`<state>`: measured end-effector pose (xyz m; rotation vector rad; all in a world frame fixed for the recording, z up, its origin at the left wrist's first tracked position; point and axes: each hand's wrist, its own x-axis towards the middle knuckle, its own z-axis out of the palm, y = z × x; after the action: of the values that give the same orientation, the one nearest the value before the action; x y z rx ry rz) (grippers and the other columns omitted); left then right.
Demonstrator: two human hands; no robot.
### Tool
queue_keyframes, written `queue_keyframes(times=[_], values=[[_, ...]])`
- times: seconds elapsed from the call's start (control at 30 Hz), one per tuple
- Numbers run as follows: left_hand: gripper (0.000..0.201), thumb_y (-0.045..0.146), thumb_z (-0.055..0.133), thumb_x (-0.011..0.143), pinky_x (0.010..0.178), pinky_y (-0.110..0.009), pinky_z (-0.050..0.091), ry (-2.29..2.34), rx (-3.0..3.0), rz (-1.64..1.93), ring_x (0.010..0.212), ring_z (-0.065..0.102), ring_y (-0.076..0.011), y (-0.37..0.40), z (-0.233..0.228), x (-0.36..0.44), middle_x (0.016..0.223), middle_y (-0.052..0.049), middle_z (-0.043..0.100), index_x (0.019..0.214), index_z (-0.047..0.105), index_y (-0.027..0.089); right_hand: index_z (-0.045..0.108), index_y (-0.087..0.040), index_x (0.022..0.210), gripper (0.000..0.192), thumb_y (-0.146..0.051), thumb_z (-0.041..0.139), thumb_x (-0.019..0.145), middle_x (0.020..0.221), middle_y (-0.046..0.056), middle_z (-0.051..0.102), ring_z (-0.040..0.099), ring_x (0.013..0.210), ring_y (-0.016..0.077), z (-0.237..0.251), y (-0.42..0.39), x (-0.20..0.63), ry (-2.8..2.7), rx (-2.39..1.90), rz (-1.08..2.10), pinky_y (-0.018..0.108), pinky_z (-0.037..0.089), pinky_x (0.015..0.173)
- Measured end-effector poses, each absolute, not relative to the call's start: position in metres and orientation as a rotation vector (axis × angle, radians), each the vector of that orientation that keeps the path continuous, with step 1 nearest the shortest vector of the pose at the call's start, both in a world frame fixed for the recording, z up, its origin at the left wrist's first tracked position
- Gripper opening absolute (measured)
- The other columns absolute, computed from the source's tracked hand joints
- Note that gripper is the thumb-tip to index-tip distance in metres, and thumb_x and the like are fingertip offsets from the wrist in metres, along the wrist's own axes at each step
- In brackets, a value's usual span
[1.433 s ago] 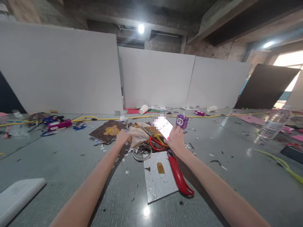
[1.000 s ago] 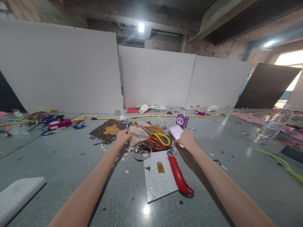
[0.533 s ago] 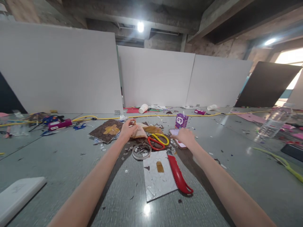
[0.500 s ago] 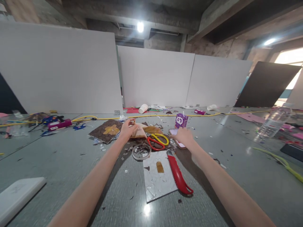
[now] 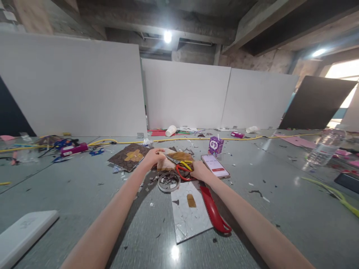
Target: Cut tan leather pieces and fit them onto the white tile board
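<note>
My left hand (image 5: 153, 157) is closed in a pinch at the left edge of a pale sheet of paper (image 5: 165, 164); its fingertips are partly hidden. My right hand (image 5: 200, 171) closes round the red and yellow handles of the scissors (image 5: 183, 168). The scissors' metal blades point left toward the sheet, beside a brown-gold piece (image 5: 182, 155). Just in front lies a roll-like ring (image 5: 169, 182) with dark scraps inside it. Nearer me are a white board (image 5: 186, 220) with a small brown patch and a red utility knife (image 5: 214, 213) along its right edge.
A lit phone (image 5: 215, 166) lies right of my right hand, with a purple drink carton (image 5: 215, 145) behind it. A dark mosaic-like board (image 5: 130, 157) is at the left. Farther out are a plastic bottle (image 5: 324, 147), a yellow cable (image 5: 196, 139) and a white slab (image 5: 28, 233).
My right hand has left the phone, moved left and taken hold of the scissors, whose blades now show. My left hand has come slightly down onto the pale sheet's edge.
</note>
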<state>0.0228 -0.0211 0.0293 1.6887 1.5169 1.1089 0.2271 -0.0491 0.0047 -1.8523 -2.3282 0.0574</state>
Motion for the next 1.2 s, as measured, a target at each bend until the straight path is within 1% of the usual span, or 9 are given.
queue_keyframes(times=[0.1, 0.23, 0.4, 0.53, 0.67, 0.77, 0.9, 1.07, 1.2], values=[[0.032, 0.025, 0.056, 0.050, 0.049, -0.022, 0.039, 1.580, 1.759, 1.046, 0.060, 0.054, -0.0168, -0.019, 0.028, 0.019, 0.058, 0.001, 0.056, 0.079, 0.062, 0.014, 0.061, -0.012, 0.086, 0.028, -0.024, 0.057, 0.062, 0.087, 0.013, 0.063, 0.059, 0.080, 0.0238, 0.002, -0.049, 0.228, -2.257, -1.929, 0.053, 0.027, 0.043, 0.063], [0.029, 0.024, 0.056, 0.051, 0.060, -0.024, 0.041, 1.678, 1.827, 0.994, 0.071, 0.055, -0.0196, -0.014, 0.026, 0.016, 0.071, 0.000, 0.061, 0.077, 0.063, 0.015, 0.059, -0.013, 0.093, 0.035, -0.029, 0.057, 0.061, 0.093, 0.013, 0.061, 0.058, 0.085, 0.0260, 0.003, -0.053, 0.227, -2.159, -2.003, 0.050, 0.031, 0.044, 0.064], [0.039, 0.019, 0.055, 0.052, 0.069, -0.025, 0.041, 1.794, 1.878, 0.978, 0.082, 0.055, -0.0210, -0.013, 0.029, 0.014, 0.089, -0.004, 0.061, 0.090, 0.060, 0.014, 0.058, -0.014, 0.093, 0.039, -0.042, 0.050, 0.066, 0.092, 0.012, 0.061, 0.058, 0.083, 0.0240, 0.015, -0.053, 0.231, -2.048, -2.052, 0.081, 0.029, 0.043, 0.062], [0.052, 0.014, 0.053, 0.054, 0.073, -0.024, 0.041, 1.815, 1.953, 1.013, 0.089, 0.053, -0.0200, -0.014, 0.036, 0.013, 0.106, -0.005, 0.055, 0.106, 0.052, 0.015, 0.057, -0.015, 0.094, 0.042, -0.047, 0.041, 0.072, 0.092, 0.012, 0.061, 0.057, 0.084, 0.0241, 0.031, -0.054, 0.242, -1.948, -2.078, 0.043, 0.028, 0.042, 0.062], [0.058, 0.009, 0.048, 0.054, 0.075, -0.023, 0.042, 1.781, 2.064, 1.056, 0.089, 0.053, -0.0189, -0.017, 0.045, 0.010, 0.115, -0.003, 0.051, 0.112, 0.047, 0.017, 0.059, -0.015, 0.092, 0.034, -0.038, 0.045, 0.070, 0.092, 0.013, 0.061, 0.058, 0.083, 0.0245, 0.047, -0.057, 0.256, -1.947, -2.158, 0.018, 0.028, 0.041, 0.060], [0.059, 0.006, 0.043, 0.055, 0.082, -0.024, 0.039, 1.722, 2.174, 1.106, 0.097, 0.050, -0.0193, -0.021, 0.055, 0.007, 0.117, -0.002, 0.049, 0.113, 0.045, 0.017, 0.061, -0.014, 0.088, 0.030, -0.033, 0.051, 0.066, 0.090, 0.014, 0.062, 0.058, 0.083, 0.0258, 0.049, -0.060, 0.261, -1.962, -2.187, 0.017, 0.029, 0.042, 0.062], [0.062, 0.003, 0.036, 0.054, 0.092, -0.026, 0.032, 1.630, 2.301, 1.152, 0.107, 0.043, -0.0186, -0.030, 0.069, 0.004, 0.118, -0.001, 0.048, 0.114, 0.045, 0.017, 0.061, -0.015, 0.091, 0.029, -0.028, 0.052, 0.067, 0.091, 0.015, 0.062, 0.057, 0.087, 0.0255, 0.039, -0.065, 0.255, -2.036, -2.186, -0.021, 0.031, 0.042, 0.067], [0.066, 0.000, 0.030, 0.056, 0.096, -0.028, 0.029, 1.519, 2.571, 1.113, 0.113, 0.038, -0.0169, -0.042, 0.085, 0.005, 0.125, 0.001, 0.041, 0.118, 0.041, 0.020, 0.062, -0.012, 0.091, 0.027, -0.016, 0.051, 0.067, 0.089, 0.017, 0.062, 0.058, 0.085, 0.0256, 0.023, -0.068, 0.243, -2.112, -2.169, -0.011, 0.030, 0.043, 0.065], [0.066, -0.001, 0.029, 0.060, 0.095, -0.027, 0.030, 1.479, 2.664, 1.079, 0.114, 0.037, -0.0156, -0.053, 0.098, 0.013, 0.128, 0.003, 0.038, 0.121, 0.038, 0.023, 0.061, -0.012, 0.091, 0.026, -0.023, 0.050, 0.070, 0.089, 0.016, 0.062, 0.058, 0.083, 0.0245, 0.023, -0.069, 0.242, -2.133, -2.138, 0.026, 0.030, 0.042, 0.065]])
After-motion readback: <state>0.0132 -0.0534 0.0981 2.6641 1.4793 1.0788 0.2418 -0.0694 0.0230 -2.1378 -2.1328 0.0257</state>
